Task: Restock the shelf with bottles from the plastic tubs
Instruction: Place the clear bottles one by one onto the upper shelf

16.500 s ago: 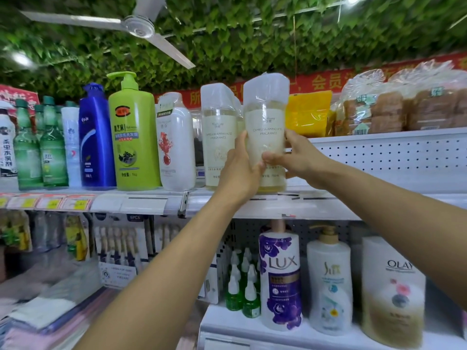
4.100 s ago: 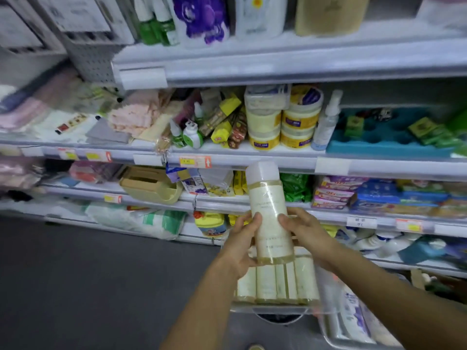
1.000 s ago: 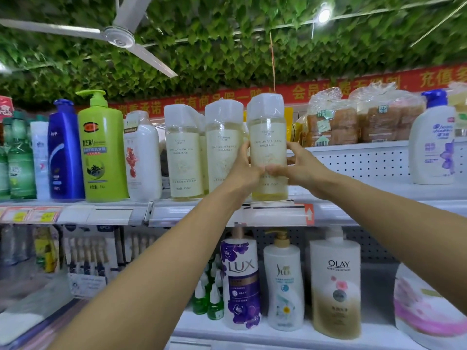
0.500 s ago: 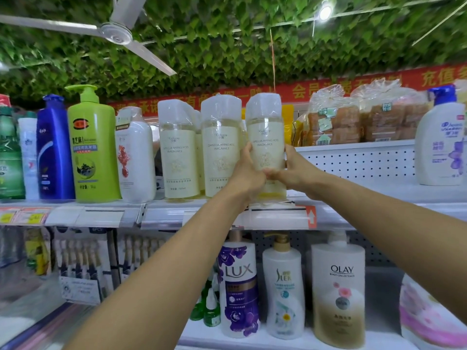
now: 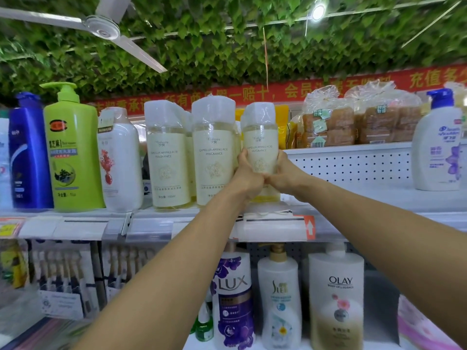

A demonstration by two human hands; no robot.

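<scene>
- Left hand grips the left side of a pale cream bottle with a clear plastic-wrapped cap; its fingers are curled round the lower body.
- Right hand grips the right side of the same bottle, fingers clamped on it; the two thumbs meet in front of the label.
- The held bottle is upright at the right end of a row on the upper white metal shelf. Whether its base rests on the shelf cannot be told, as the hands hide it.
- Just left of it stand two matching cream bottles and, upright, close together, with more of the same kind behind them.
- Further left on that shelf: a white bottle with a red motif, a lime green pump bottle and a dark blue bottle.
- Right of the hands, well apart, stands a white pump bottle with a blue cap; bagged bread loaves lie on a higher ledge behind.
- Lower shelf carries a purple LUX bottle, a white pump bottle with a gold collar and a white and gold OLAY bottle.
- Overhead: green artificial leaf ceiling and a white ceiling fan.
</scene>
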